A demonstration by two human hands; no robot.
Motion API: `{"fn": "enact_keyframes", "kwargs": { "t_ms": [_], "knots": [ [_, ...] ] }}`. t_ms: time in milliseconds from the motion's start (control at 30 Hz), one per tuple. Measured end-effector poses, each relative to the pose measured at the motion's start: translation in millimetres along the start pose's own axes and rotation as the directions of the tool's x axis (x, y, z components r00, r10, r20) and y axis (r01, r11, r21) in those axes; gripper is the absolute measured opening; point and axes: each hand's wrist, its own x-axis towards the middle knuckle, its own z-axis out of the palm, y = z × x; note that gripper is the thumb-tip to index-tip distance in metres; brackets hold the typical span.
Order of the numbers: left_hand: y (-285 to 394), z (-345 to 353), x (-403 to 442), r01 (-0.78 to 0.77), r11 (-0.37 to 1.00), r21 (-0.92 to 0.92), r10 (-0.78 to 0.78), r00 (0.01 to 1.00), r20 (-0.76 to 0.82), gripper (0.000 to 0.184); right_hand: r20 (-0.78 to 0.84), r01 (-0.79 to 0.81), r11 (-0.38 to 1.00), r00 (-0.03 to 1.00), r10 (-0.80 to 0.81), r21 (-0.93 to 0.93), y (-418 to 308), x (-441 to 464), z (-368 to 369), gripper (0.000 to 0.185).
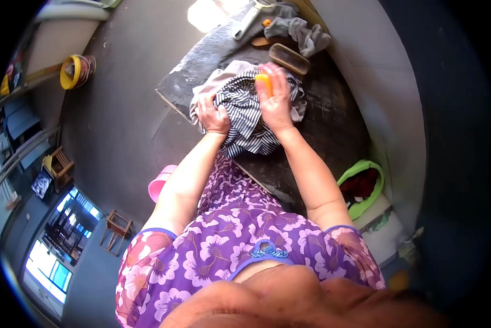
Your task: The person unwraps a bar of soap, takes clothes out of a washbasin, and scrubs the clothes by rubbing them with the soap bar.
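A black-and-white striped cloth [239, 104] lies bunched on a dark stone slab, with a pale pinkish cloth [215, 80] around its upper left side. My left hand [212, 116] presses on the left part of the bundle, its fingers curled into the fabric. Over the right part of the cloth is my right hand [276, 101], slightly blurred, holding an orange bar [264, 83] between thumb and fingers.
Above the cloth on the slab [193, 64] lie a brush [289, 58], a grey cloth [303, 34] and a white-handled tool [247, 23]. A green basin [380, 183] stands right, a pink container [161, 182] lower left, a yellow bucket [70, 72] farther left.
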Motion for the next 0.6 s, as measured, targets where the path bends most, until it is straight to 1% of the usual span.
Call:
{"fn": "enact_keyframes", "kwargs": {
  "t_ms": [33,67,100,133,167,233,267,300,333,367,433,467,500,533,567,600],
  "knots": [
    [-0.9,2.1,-3.0,-0.011,0.999,0.032,0.011,1.000,0.007,0.033,-0.099,0.009,0.994,0.995,-0.020,-0.109,-8.6,0.1,-17.8,0.034],
    [-1.0,4.5,-5.6,-0.007,0.999,0.036,0.007,1.000,0.018,0.034,-0.080,-0.010,0.925,0.997,-0.022,-0.379,7.7,-13.8,-12.0,0.033],
    [-0.4,5.7,-7.4,-0.018,0.998,0.053,0.017,1.000,0.022,0.035,-0.057,-0.022,0.786,0.998,-0.016,-0.618,32.8,-36.4,3.2,0.032],
    [-1.2,6.2,-9.6,-0.031,0.996,0.087,0.029,0.999,0.021,0.035,0.078,0.115,0.719,0.993,-0.084,-0.685,70.9,-64.6,21.9,0.033],
    [-3.2,8.8,-8.8,-0.056,0.992,0.115,0.055,0.998,0.017,0.036,0.096,0.079,0.769,0.995,-0.023,-0.634,70.4,-64.2,23.8,0.034],
    [-7.0,10.4,-9.7,-0.073,0.986,0.151,0.073,0.997,0.007,0.039,0.090,0.019,0.836,0.995,0.037,-0.549,63.7,-55.1,18.8,0.035],
    [-15.2,8.3,-13.3,-0.066,0.991,0.114,0.067,0.998,0.000,0.039,0.049,-0.124,0.879,0.985,0.165,-0.460,53.5,-57.4,14.7,0.037],
    [-22.1,15.7,-9.5,-0.067,0.996,0.059,0.068,0.998,-0.012,0.039,0.001,-0.259,0.894,0.960,0.278,-0.366,46.9,-50.6,9.9,0.038],
    [-3.8,21.8,-22.7,-0.107,0.991,0.084,0.111,0.993,-0.042,0.040,-0.088,-0.272,0.941,0.962,0.259,-0.202,46.9,-57.6,-10.9,0.036],
    [-1.5,18.2,-24.2,-0.140,0.984,0.110,0.147,0.988,-0.053,0.041,-0.178,-0.273,0.961,0.949,0.262,-0.039,38.4,-61.0,-12.4,0.034],
    [-8.0,18.3,-21.7,-0.129,0.988,0.089,0.132,0.991,-0.024,0.043,-0.114,-0.088,0.995,0.990,0.082,-0.048,17.5,-80.0,-21.9,0.039],
    [-11.2,19.1,-18.3,-0.123,0.988,0.089,0.124,0.992,-0.003,0.044,0.003,-0.002,0.958,1.000,0.003,-0.285,34.0,-100.2,2.9,0.044],
    [-13.9,16.2,-15.3,-0.117,0.986,0.118,0.114,0.993,0.033,0.045,0.150,0.109,0.866,0.988,-0.040,-0.488,51.3,-118.5,28.0,0.049],
    [-12.9,15.7,-12.9,-0.101,0.990,0.095,0.098,0.994,0.039,0.046,0.259,0.059,0.932,0.965,0.038,-0.357,51.6,-111.1,24.3,0.054],
    [14.6,26.3,-50.5,-0.119,0.988,0.098,0.116,0.993,0.035,0.045,0.364,0.013,0.978,0.929,0.066,-0.209,76.3,-145.5,-37.6,0.058],
    [16.2,26.5,-56.6,-0.097,0.991,0.090,0.094,0.995,0.045,0.043,0.362,-0.018,0.994,0.931,0.055,-0.105,78.5,-151.8,-53.4,0.060]
  ]
}}
